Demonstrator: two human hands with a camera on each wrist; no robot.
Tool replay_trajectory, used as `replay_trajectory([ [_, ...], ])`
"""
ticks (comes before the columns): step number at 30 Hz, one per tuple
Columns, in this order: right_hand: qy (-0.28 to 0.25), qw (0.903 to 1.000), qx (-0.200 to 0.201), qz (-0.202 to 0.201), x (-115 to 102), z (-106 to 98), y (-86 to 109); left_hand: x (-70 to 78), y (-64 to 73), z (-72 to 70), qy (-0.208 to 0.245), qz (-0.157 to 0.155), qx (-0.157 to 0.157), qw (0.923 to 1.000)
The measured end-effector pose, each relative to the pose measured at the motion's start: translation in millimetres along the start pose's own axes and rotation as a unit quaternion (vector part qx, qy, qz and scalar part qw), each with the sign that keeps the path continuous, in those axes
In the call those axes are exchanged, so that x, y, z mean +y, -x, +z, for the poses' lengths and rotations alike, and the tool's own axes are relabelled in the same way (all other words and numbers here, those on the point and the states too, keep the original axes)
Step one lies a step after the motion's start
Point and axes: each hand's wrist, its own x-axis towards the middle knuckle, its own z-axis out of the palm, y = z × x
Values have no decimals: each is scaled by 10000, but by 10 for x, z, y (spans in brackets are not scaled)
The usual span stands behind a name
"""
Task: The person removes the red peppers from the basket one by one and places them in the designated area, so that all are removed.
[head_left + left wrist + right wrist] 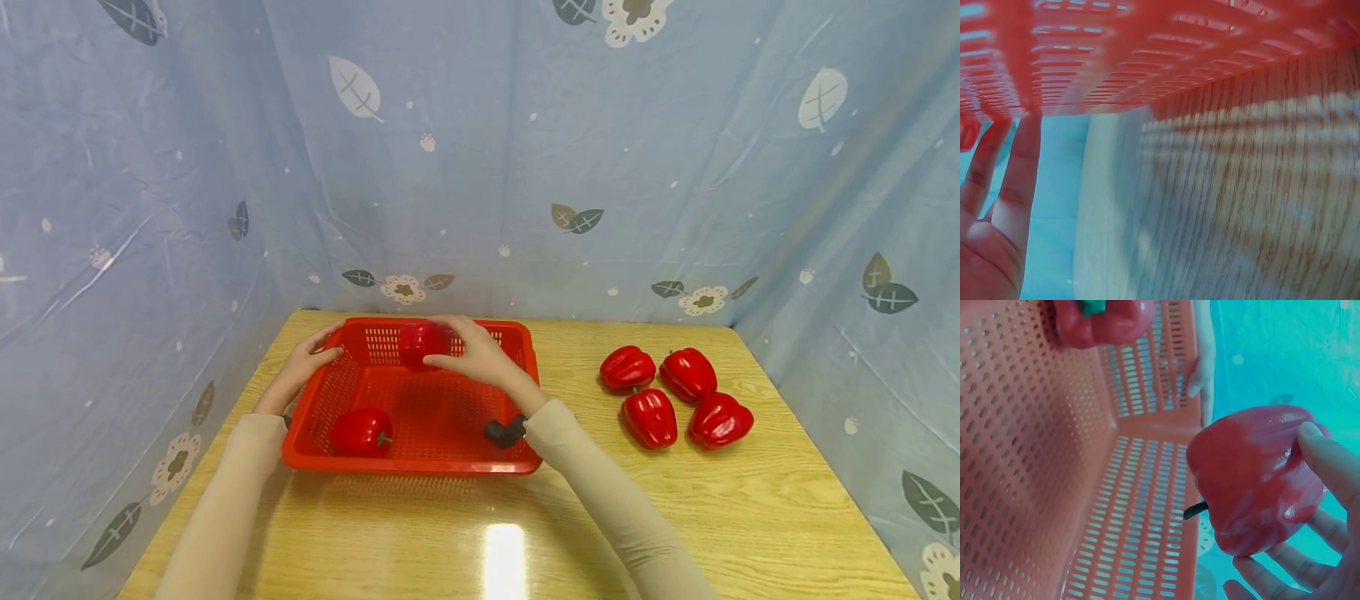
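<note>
My right hand (480, 357) holds a red bell pepper (422, 345) over the back part of the red plastic basket (412, 465). In the right wrist view the thumb lies on one side of this bell pepper (1257, 478) and the fingers on the other, its green stem (1195, 510) pointing toward the basket wall. My left hand (300, 367) grips the basket's left rim, thumb over the edge; in the left wrist view its fingers (1017, 178) reach the slotted outer wall (1116, 59). A second bell pepper (360, 432) lies inside, in the front left corner.
Several red bell peppers (648, 418) lie grouped on the wooden table (600, 517) to the right of the basket. A blue patterned curtain (480, 167) stands behind the table and along both sides. A black wrist camera (504, 432) sits below the right sleeve.
</note>
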Motion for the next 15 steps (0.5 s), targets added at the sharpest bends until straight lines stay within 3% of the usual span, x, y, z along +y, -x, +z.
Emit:
replay_trajectory([
  [15, -34, 9999, 114, 102, 58, -132, 103, -12, 5, -3, 40, 64, 24, 10000],
])
